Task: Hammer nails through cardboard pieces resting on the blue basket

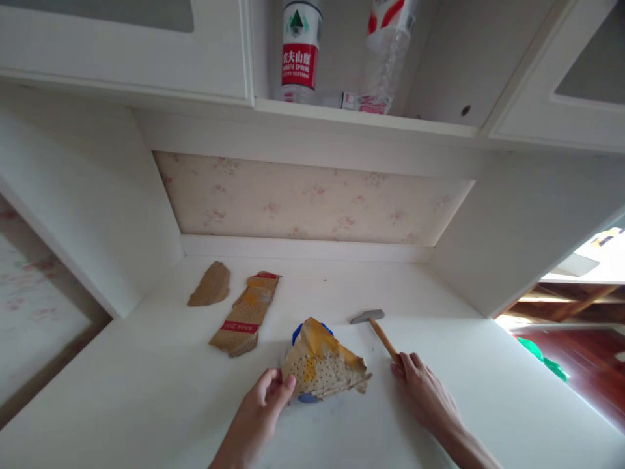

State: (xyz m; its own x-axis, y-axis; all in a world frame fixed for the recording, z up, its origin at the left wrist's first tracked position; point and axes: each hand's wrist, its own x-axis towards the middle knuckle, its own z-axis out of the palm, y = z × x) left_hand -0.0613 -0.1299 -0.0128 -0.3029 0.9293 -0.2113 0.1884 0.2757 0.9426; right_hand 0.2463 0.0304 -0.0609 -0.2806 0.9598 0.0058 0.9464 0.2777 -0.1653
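My left hand [263, 402] pinches the left edge of a torn piece of cardboard [326, 368] between thumb and fingers. Many small holes dot the cardboard's lower part, and orange-yellow patches colour its top and middle. Blue edges of a thing [307, 397] show from beneath it; the rest is hidden, so its kind is unclear. To the right, my right hand [422, 389] is closed round the wooden handle of a hammer [383, 336]. Its grey metal head lies at the far end of the handle, close above the white tabletop, apart from the cardboard.
Another torn cardboard strip [248, 312] with red bands and a small brown cardboard scrap [211, 285] lie at the left on the white tabletop [170, 371]. Overhead, a cabinet shelf [361, 118] holds plastic bottles [299, 58]. White side panels [517, 228] flank the tabletop.
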